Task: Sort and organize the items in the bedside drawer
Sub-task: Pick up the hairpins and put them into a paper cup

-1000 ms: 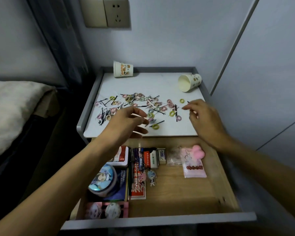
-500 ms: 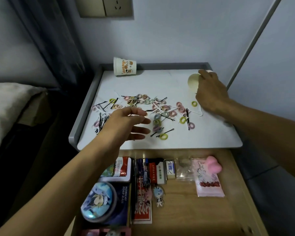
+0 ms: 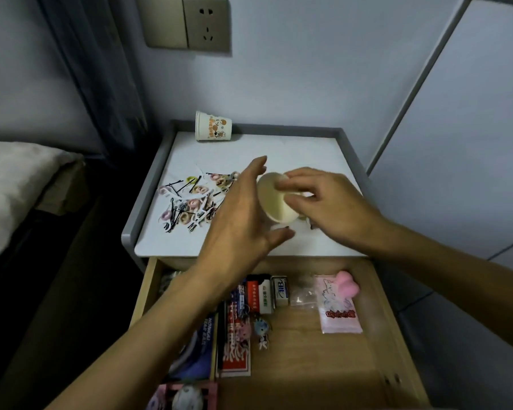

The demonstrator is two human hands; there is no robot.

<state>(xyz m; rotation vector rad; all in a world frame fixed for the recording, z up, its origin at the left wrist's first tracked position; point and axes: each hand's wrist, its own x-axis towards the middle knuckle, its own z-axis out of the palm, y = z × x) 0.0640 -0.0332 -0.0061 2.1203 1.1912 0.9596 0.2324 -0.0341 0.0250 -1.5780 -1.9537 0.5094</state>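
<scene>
- The fingers (image 3: 293, 176) of the right hand (image 3: 335, 211) are wrapped round a cream paper cup (image 3: 274, 204) at the centre of the frame. It is tipped on its side, mouth towards the left. The left hand (image 3: 240, 223) is spread flat just left of that mouth, fingers (image 3: 256, 170) straight and holding nothing.
- The open drawer (image 3: 323, 368) fills the lower half of the frame. Its left and upper parts are packed, while the lower right is bare wood. This part of the job looks largely arranged, though that is a judgement from the tidy rows alone.
- The white surface (image 3: 296, 147) of the bedside cabinet sits above the drawer, with a grey raised rim.
- A loose scatter of hair ties and black pins (image 3: 190, 199) lies left of centre on the surface, mixed together and unsorted. This is the main work left.
- A second, printed cup (image 3: 213, 127) stands upside down at the upper edge of the surface, well apart from the scatter.
- Along the drawer's upper edge are small boxes (image 3: 267, 294) and a pink pouch (image 3: 338, 310) with a pink squishy (image 3: 348, 287) on its upper corner.
- Likely plan: one cup for each kind, with none collected yet as far as can be seen.
</scene>
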